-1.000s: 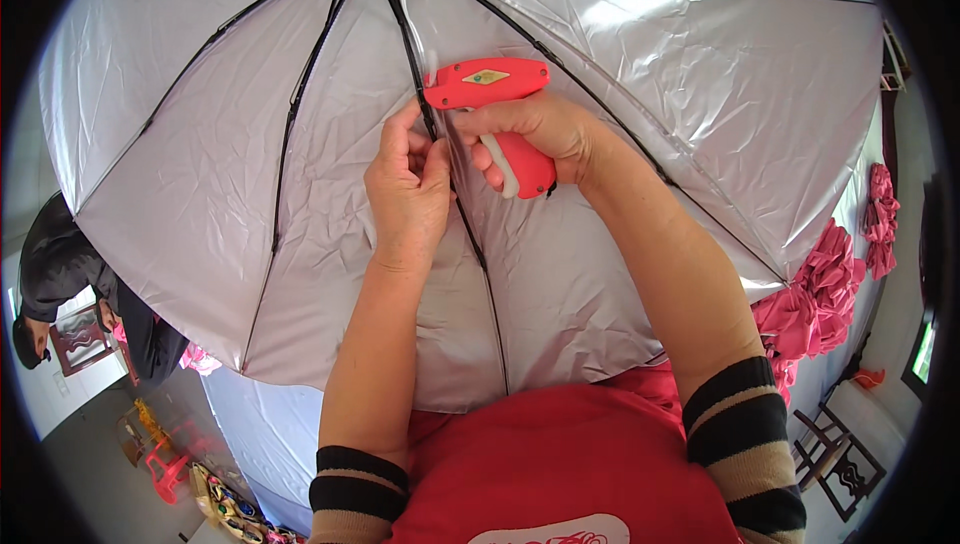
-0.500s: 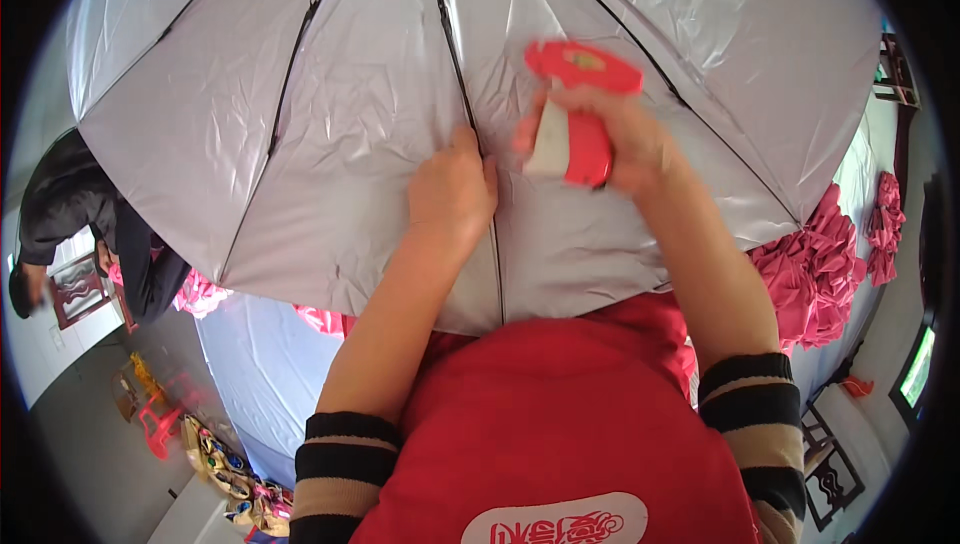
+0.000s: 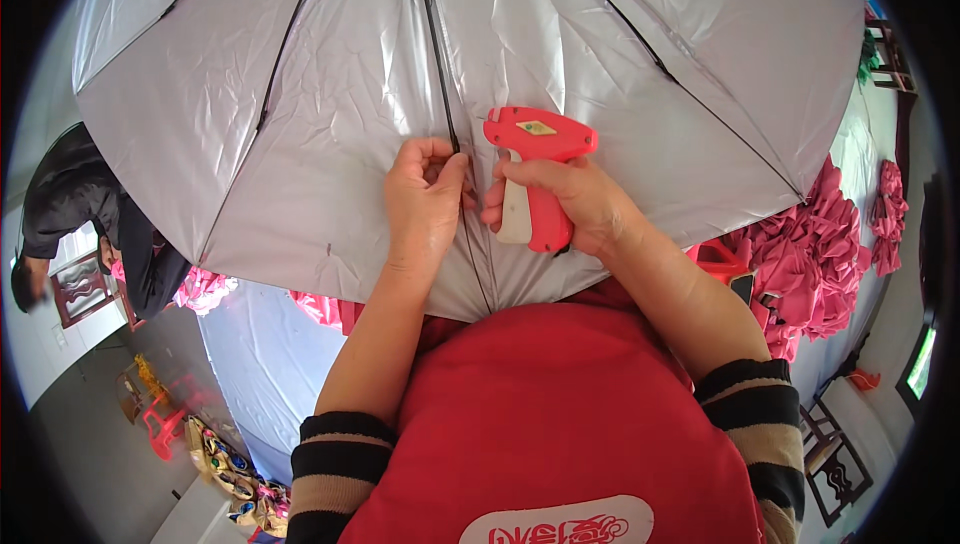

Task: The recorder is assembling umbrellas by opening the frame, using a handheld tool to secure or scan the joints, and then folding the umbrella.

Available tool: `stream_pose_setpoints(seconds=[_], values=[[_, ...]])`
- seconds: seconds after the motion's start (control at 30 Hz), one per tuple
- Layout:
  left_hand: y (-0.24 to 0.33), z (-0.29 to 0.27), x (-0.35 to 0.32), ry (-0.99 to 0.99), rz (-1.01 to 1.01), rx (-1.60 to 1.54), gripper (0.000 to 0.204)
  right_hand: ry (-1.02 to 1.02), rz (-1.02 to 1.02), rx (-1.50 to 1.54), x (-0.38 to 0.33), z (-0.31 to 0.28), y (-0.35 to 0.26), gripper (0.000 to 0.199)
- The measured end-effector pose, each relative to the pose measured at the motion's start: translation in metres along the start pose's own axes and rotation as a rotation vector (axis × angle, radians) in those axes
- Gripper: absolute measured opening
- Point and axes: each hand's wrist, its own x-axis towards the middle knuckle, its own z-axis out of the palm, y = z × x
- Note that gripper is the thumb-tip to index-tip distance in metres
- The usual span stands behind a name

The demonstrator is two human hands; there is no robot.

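Observation:
An open umbrella (image 3: 330, 184) with silvery-grey inner cloth spreads across the view, its thin black ribs running down toward me. My left hand (image 3: 425, 194) is closed on the middle rib (image 3: 440, 64), thumb and fingers pinching it where the black joint ends. In my right hand (image 3: 575, 199) is a red tagging gun (image 3: 545, 134) with a white trigger, held upright with my fingers around grip and trigger. Its nose points left, just right of my left hand. Whether its needle touches the cloth I cannot make out.
Bunched pink cloth (image 3: 815, 264) lies at the right, beside a red plastic item (image 3: 720, 257). Someone in dark clothes (image 3: 85, 199) bends at the far left. A red stool (image 3: 162, 429) stands lower left, near a pale blue sheet (image 3: 265, 374). My red apron (image 3: 560, 394) meets the umbrella's near edge.
My right hand has brought the tagging gun down and left, closer to my left hand. The left hand has shifted slightly left and down along the rib, and the umbrella has turned a little.

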Motion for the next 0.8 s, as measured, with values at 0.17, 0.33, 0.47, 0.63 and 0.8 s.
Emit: stream_pose_setpoints(seconds=[0.17,0.33,0.47,0.63,0.8], values=[[0.002,-0.002,-0.001,0.005,0.019,-0.065,0.008,0.03,0.068,-0.059,0.001,0.004,-0.001,0.02],[0.0,-0.003,-0.003,0.014,-0.004,-0.066,0.008,-0.016,0.1,-0.073,-0.002,0.004,-0.001,0.019],[0.001,-0.004,-0.002,0.007,-0.026,-0.085,0.009,-0.043,0.123,-0.01,0.006,0.0,-0.001,0.02],[0.002,-0.006,-0.001,0.015,-0.019,-0.078,0.009,-0.166,0.157,0.081,0.011,-0.007,0.002,0.022],[0.001,-0.008,-0.001,0.007,-0.033,-0.079,0.009,-0.224,0.154,0.06,0.009,-0.013,0.002,0.022]])
